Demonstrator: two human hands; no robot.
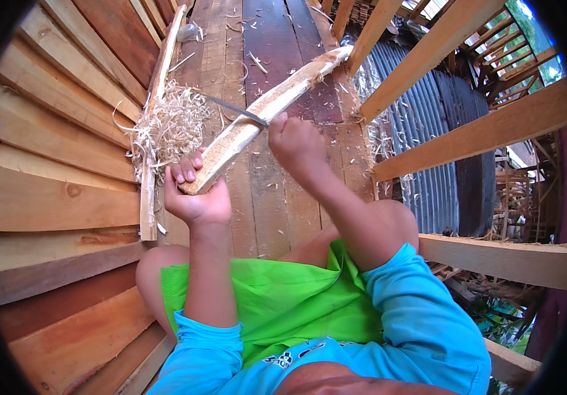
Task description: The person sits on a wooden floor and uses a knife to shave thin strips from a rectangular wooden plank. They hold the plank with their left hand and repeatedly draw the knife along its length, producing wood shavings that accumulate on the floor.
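A long, slightly curved piece of pale wood (282, 93) slants from lower left to upper right above the plank floor. My left hand (194, 191) is closed around its near end, thumb on one side and fingers curled over the other. My right hand (298, 146) is a fist around the handle of a knife (236, 110); the handle itself is hidden in the fist. The thin dark blade lies across the wood near its middle, its tip pointing up and left. The wood's far end reaches the railing on the right.
Curly wood shavings (177, 120) are heaped left of the wood, beside a long narrow wooden strip (149, 197) along the board wall (53, 191). More shavings dot the plank floor (267, 217). Railing posts (474, 141) rise on the right, with corrugated metal sheeting (422, 125) beyond.
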